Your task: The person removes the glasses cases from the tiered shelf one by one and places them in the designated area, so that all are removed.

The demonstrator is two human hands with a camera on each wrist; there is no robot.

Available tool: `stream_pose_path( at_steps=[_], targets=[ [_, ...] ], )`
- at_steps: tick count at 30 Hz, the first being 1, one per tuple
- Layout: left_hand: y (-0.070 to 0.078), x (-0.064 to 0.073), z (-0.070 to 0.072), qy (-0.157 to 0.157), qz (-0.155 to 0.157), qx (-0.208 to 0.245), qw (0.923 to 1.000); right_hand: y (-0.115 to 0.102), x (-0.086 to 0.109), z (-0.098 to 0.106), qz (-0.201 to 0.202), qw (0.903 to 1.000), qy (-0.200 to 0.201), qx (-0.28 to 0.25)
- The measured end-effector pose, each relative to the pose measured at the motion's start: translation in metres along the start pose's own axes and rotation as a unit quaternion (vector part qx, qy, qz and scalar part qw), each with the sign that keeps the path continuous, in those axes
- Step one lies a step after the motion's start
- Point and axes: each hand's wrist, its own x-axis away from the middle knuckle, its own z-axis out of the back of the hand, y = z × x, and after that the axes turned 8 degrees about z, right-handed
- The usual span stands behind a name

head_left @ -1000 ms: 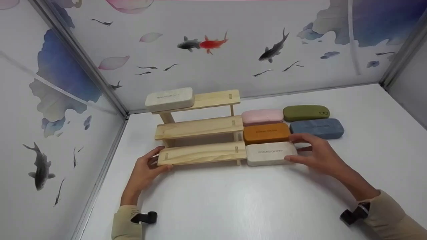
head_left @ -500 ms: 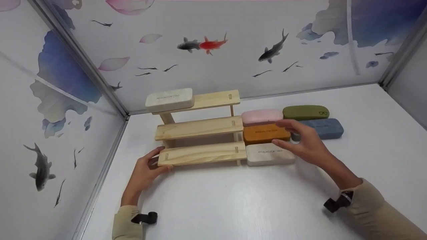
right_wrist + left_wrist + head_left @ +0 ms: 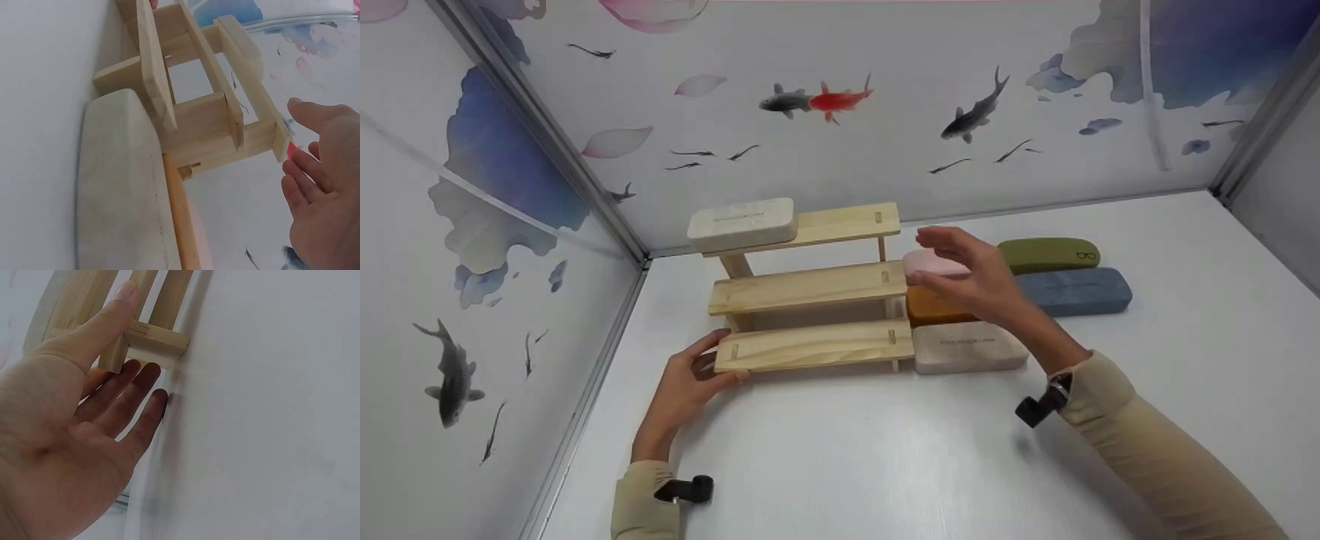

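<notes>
A three-tier wooden display rack (image 3: 810,289) stands on the white table. My left hand (image 3: 679,390) holds the left end of its lowest shelf, thumb along the front edge and fingers behind; the left wrist view shows the thumb (image 3: 107,320) against the wood. Above the glasses cases at the rack's right side hovers my right hand (image 3: 990,281), fingers apart and holding nothing. It partly hides the orange case (image 3: 934,306) and the pink case (image 3: 931,264). In front of these lies a white glasses case (image 3: 971,351). Another white case (image 3: 742,225) sits on the top shelf's left half.
A green glasses case (image 3: 1046,255) and a blue one (image 3: 1076,292) lie to the right of the pink and orange ones. Behind the rack rises a white wall panel (image 3: 885,165) printed with fish, and a second panel (image 3: 405,247) stands at the left.
My right hand has left the right end of the front white case and moved up and leftward over the orange and pink cases. My left hand and the rack stay in place.
</notes>
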Motion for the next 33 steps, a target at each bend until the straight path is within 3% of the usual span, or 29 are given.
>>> stream_pose_path(
  at_steps=[11, 22, 28, 33],
  targets=[
    [-0.001, -0.001, 0.000, -0.002, -0.001, 0.000, 1.0000, -0.018, -0.050, -0.037, 0.017, 0.9994, -0.013, -0.026],
    [0.001, 0.000, 0.000, -0.004, 0.010, 0.007, 0.9999, -0.032, -0.086, -0.068, 0.022, 0.9992, -0.034, 0.001],
    [0.001, 0.001, 0.000, -0.001, 0.004, 0.007, 1.0000, -0.039, -0.102, -0.082, 0.017, 0.9982, -0.058, -0.001],
    [0.001, 0.001, -0.001, 0.003, -0.001, 0.010, 0.9999, -0.041, -0.112, -0.092, -0.013, 0.9954, -0.092, 0.023]
  ],
)
